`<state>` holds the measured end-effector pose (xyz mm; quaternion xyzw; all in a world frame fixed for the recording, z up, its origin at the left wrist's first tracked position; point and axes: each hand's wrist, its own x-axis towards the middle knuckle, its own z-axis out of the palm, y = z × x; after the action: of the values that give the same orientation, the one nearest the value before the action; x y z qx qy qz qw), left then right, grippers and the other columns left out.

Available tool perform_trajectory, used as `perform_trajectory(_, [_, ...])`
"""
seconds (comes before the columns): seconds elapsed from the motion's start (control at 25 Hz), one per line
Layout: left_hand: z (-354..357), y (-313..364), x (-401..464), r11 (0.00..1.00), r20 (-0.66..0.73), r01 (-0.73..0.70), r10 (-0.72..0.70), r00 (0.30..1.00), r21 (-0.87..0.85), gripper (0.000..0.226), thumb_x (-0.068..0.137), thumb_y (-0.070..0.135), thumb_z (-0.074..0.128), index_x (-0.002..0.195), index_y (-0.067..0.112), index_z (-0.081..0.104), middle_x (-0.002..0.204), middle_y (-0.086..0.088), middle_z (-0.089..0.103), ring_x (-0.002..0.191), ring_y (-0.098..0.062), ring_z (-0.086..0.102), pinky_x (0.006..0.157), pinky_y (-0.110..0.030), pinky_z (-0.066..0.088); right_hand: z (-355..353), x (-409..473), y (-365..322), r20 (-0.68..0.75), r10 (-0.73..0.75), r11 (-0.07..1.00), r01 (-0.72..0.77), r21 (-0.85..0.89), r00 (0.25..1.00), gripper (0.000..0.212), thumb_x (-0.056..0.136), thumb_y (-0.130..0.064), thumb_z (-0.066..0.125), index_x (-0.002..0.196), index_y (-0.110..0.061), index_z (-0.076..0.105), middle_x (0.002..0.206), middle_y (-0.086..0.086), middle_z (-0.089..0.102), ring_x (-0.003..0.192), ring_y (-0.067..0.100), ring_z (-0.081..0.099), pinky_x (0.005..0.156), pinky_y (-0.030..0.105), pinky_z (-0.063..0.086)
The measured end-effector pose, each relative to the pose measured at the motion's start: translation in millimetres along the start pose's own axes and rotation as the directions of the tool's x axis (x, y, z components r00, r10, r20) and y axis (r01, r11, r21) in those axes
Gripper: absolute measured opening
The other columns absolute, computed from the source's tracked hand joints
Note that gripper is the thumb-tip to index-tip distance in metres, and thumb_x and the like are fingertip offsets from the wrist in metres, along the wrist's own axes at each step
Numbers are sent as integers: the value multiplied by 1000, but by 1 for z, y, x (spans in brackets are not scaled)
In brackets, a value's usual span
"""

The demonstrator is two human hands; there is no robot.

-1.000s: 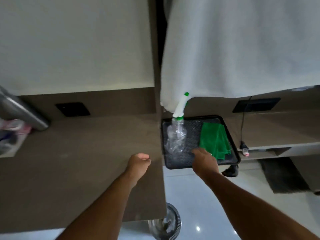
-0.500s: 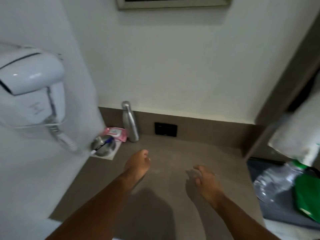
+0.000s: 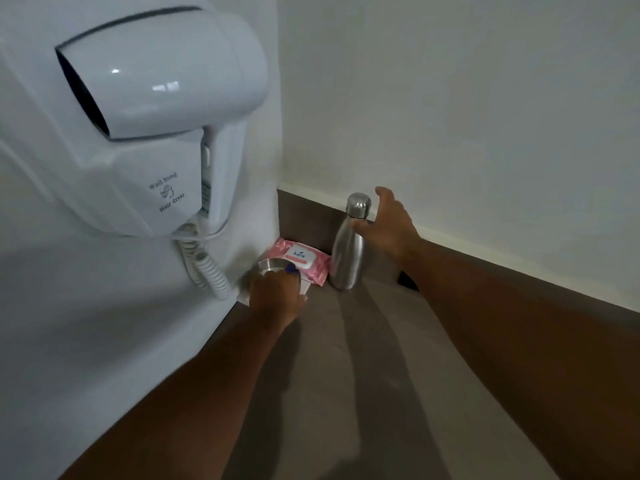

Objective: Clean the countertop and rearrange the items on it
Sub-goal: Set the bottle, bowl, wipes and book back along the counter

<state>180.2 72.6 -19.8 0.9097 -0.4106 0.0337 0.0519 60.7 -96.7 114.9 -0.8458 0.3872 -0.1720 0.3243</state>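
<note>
A tall steel bottle [image 3: 347, 251] stands upright in the back left corner of the brown countertop [image 3: 363, 375]. My right hand [image 3: 388, 223] is spread open beside its neck, thumb near the metal, fingers not closed around it. To the bottle's left lies a pink pack of wipes [image 3: 304, 259]. In front of the pack sits a small steel bowl [image 3: 268, 266] on a white paper. My left hand [image 3: 277, 296] covers the bowl's near side, fingers curled on it. Something blue pokes out at the bowl's rim.
A white wall-hung hair dryer [image 3: 149, 112] with a coiled cord [image 3: 207, 271] juts out from the left wall, close above the bowl. A dark socket plate [image 3: 407, 281] sits low on the brown backsplash behind my right forearm.
The view swung left from the tray with the plastic bottle and green cloth to the corner. Both hands moved forward: the left onto the bowl, the right up to the steel bottle.
</note>
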Motion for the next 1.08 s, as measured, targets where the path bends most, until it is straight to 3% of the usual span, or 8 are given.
perform_trajectory(0.08, [12,-1,1,990,66,-69,61,996,124,35,89,45,62,105,15,67,89,-4,72,88,-22,67,86,-36,48,12,14,0,44,9,998,-11,60,999,62,84,-31,71,133,-13,39,124,8,57,109,26,56,81,29,40])
perform_trajectory(0.24, [18,-5,3,996,153,0,14,988,-93,28,92,17,51,99,-5,66,94,-20,69,89,-33,64,69,-16,36,19,18,5,29,1,984,-6,180,1000,49,87,-26,69,126,-10,43,109,4,57,95,20,56,74,27,40])
perform_trajectory(0.36, [12,-10,-6,999,171,36,-30,985,-33,27,90,13,51,98,-9,64,100,-25,67,84,-33,60,55,-9,37,-1,-5,19,-17,-18,973,21,228,1000,47,88,-24,68,126,-12,43,110,2,57,98,18,57,76,26,45])
perform_trajectory(0.48, [-5,10,-35,983,137,-182,181,974,-2,22,95,20,55,102,5,69,103,-12,70,95,-23,64,80,-8,43,-39,-46,41,-108,14,938,24,345,994,50,88,-24,68,130,-16,43,116,-3,57,98,13,59,82,24,48])
perform_trajectory(0.56, [-17,33,-55,938,180,-323,298,937,128,19,94,30,59,101,18,72,102,-2,72,98,-17,65,91,-28,47,-73,-75,61,-161,42,923,23,383,986,47,87,-25,69,127,-17,45,109,-10,58,90,5,60,71,11,46])
perform_trajectory(0.64, [-18,64,-72,877,226,-444,402,887,185,16,86,34,68,91,22,76,91,4,75,91,-16,68,84,-35,48,-110,-102,89,-212,89,924,-1,381,973,44,87,-25,70,124,-18,47,102,-17,56,86,0,60,63,7,44])
perform_trajectory(0.84, [-7,170,-91,745,195,-651,623,757,148,12,77,37,74,83,27,78,88,9,76,89,-14,69,79,-33,50,-202,-161,178,-301,195,954,-110,277,934,47,86,-23,71,126,-19,47,107,-10,56,91,1,59,76,15,46])
perform_trajectory(1.08, [2,313,-98,594,34,-801,802,597,75,23,44,30,93,51,26,71,52,11,64,56,-10,64,60,-26,54,-278,-200,256,-409,275,961,-231,156,870,54,85,-21,70,130,-29,42,112,-6,60,94,12,62,82,22,46])
